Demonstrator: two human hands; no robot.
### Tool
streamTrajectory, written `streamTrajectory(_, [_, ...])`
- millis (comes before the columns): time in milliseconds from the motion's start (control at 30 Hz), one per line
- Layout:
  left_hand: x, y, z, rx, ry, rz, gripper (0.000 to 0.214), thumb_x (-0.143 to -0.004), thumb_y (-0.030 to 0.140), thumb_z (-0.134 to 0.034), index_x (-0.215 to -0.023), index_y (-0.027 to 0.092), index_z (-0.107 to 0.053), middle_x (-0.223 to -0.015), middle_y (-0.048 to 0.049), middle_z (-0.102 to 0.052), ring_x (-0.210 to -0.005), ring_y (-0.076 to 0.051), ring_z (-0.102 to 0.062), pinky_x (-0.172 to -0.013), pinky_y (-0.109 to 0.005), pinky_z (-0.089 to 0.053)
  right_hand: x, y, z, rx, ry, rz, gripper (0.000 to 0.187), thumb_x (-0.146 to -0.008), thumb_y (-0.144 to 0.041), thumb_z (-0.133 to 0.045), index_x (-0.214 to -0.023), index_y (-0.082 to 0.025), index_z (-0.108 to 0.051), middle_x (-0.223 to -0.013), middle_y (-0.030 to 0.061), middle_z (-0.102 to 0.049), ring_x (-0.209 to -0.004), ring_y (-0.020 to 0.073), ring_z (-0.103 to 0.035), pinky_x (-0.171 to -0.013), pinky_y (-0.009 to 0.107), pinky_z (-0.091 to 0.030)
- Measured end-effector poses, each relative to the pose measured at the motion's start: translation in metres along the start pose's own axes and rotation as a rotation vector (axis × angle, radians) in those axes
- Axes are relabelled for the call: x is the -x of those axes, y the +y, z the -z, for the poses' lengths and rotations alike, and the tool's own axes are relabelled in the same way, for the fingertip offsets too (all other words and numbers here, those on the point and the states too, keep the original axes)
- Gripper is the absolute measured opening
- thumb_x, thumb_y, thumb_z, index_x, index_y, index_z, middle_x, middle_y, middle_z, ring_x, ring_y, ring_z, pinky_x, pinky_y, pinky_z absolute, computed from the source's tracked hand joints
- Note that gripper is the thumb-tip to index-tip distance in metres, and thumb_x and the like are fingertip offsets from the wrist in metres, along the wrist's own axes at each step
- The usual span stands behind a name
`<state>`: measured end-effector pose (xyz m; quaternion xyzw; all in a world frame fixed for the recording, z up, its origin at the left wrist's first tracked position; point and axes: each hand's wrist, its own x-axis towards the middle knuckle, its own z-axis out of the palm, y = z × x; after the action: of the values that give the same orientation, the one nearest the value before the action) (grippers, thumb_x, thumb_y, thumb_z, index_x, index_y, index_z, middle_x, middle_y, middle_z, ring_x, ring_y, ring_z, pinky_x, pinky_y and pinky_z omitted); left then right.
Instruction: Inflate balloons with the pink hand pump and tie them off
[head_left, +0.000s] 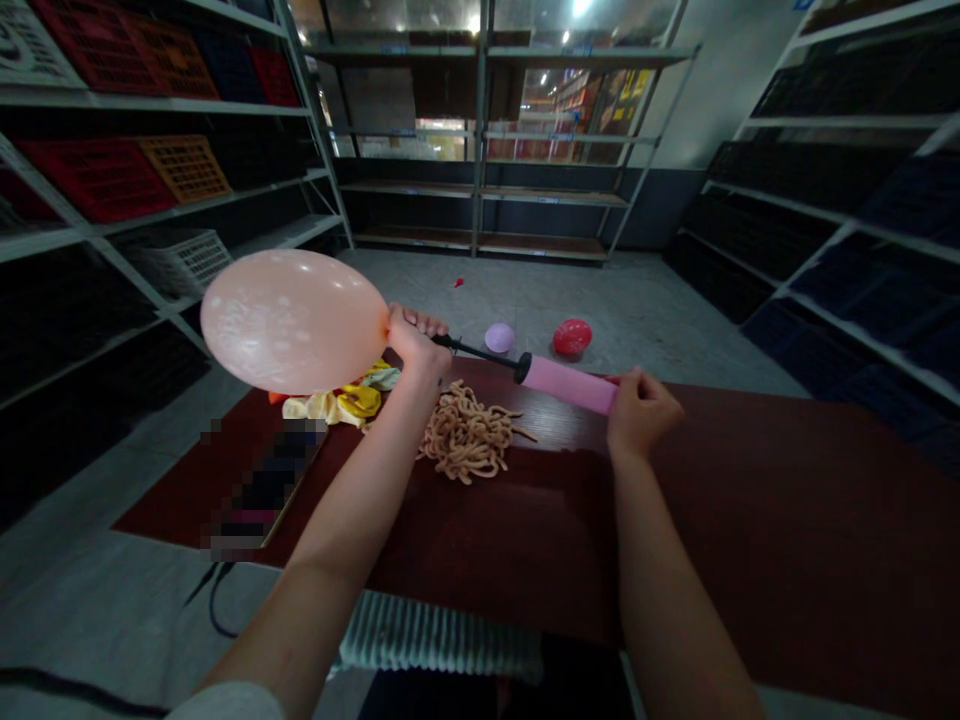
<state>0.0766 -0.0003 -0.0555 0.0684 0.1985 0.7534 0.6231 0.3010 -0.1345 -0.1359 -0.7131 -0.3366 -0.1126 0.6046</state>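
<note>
My left hand (415, 340) is closed round the neck of an inflated peach balloon (292, 320), pinching it onto the black nozzle of a pink hand pump (566, 385). The balloon bulges out to the left, above the table. My right hand (641, 412) is closed on the right end of the pump, at its handle. Pump and balloon are held in the air over the dark red table (750, 520). Below the pump lies a heap of uninflated tan balloons (469, 440).
Yellow limp balloons (341, 403) lie at the table's left under the inflated one. On the floor beyond sit a lilac balloon (499, 337) and a red balloon (571, 337). Metal shelves with crates (150, 170) line the left, right and far walls.
</note>
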Motion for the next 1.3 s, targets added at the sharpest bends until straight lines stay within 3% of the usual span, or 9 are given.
streamTrajectory(200, [-0.009,0.012,0.003,0.024,-0.003,-0.015,0.050,-0.101,0.035,-0.048,-0.059,0.019,-0.026,-0.044,0.0082,-0.021,-0.033,-0.006,-0.020,-0.038,-0.022,-0.019,-0.003,0.005,0.000,-0.067,0.050,-0.062,0.037,-0.086,-0.036,-0.047,-0.064,-0.017,-0.070,-0.060,0.0038,-0.066,-0.061,0.0186,-0.060,-0.066,0.031,-0.043])
streamTrajectory(433, [0.000,0.003,0.003,-0.005,0.010,-0.036,0.047,-0.101,0.028,-0.044,-0.058,0.019,-0.027,-0.045,0.0078,-0.021,-0.034,-0.007,-0.023,-0.039,-0.022,-0.020,0.000,-0.005,-0.004,-0.163,0.126,-0.169,0.033,-0.080,-0.029,-0.046,-0.053,-0.019,-0.063,-0.052,0.0023,-0.060,-0.053,0.0166,-0.054,-0.061,0.031,-0.041])
streamTrajectory(767, [0.030,-0.029,0.001,-0.026,-0.037,0.074,0.052,-0.103,0.032,-0.044,-0.055,0.019,-0.027,-0.041,0.0069,-0.021,-0.033,-0.007,-0.022,-0.037,-0.022,-0.018,0.024,-0.036,-0.010,-0.100,-0.069,-0.063,0.029,-0.079,-0.037,-0.054,-0.055,-0.021,-0.055,-0.054,-0.0004,-0.056,-0.055,0.0150,-0.050,-0.059,0.029,-0.037])
streamTrajectory(933, [0.040,-0.036,-0.003,-0.017,-0.077,0.095,0.055,-0.100,0.038,-0.050,-0.055,0.018,-0.027,-0.041,0.0077,-0.022,-0.032,-0.006,-0.023,-0.037,-0.022,-0.017,0.026,-0.039,-0.011,-0.116,-0.065,-0.077,0.030,-0.079,-0.037,-0.054,-0.054,-0.021,-0.055,-0.053,-0.0015,-0.055,-0.054,0.0142,-0.049,-0.059,0.028,-0.037])
streamTrajectory(1100, [0.042,-0.032,-0.006,0.005,-0.035,0.129,0.052,-0.104,0.028,-0.040,-0.054,0.018,-0.028,-0.040,0.0069,-0.022,-0.031,-0.007,-0.022,-0.036,-0.022,-0.017,0.021,-0.035,-0.006,-0.055,-0.059,0.007,0.031,-0.082,-0.035,-0.053,-0.059,-0.018,-0.064,-0.055,-0.0001,-0.058,-0.056,0.0152,-0.054,-0.061,0.028,-0.039])
streamTrajectory(1300, [0.039,-0.032,-0.004,0.006,-0.030,0.140,0.052,-0.104,0.030,-0.039,-0.055,0.019,-0.027,-0.041,0.0071,-0.022,-0.032,-0.007,-0.023,-0.037,-0.022,-0.019,0.014,-0.024,-0.001,0.016,-0.043,0.074,0.035,-0.085,-0.035,-0.049,-0.066,-0.017,-0.071,-0.060,0.0040,-0.066,-0.060,0.0174,-0.059,-0.065,0.029,-0.043])
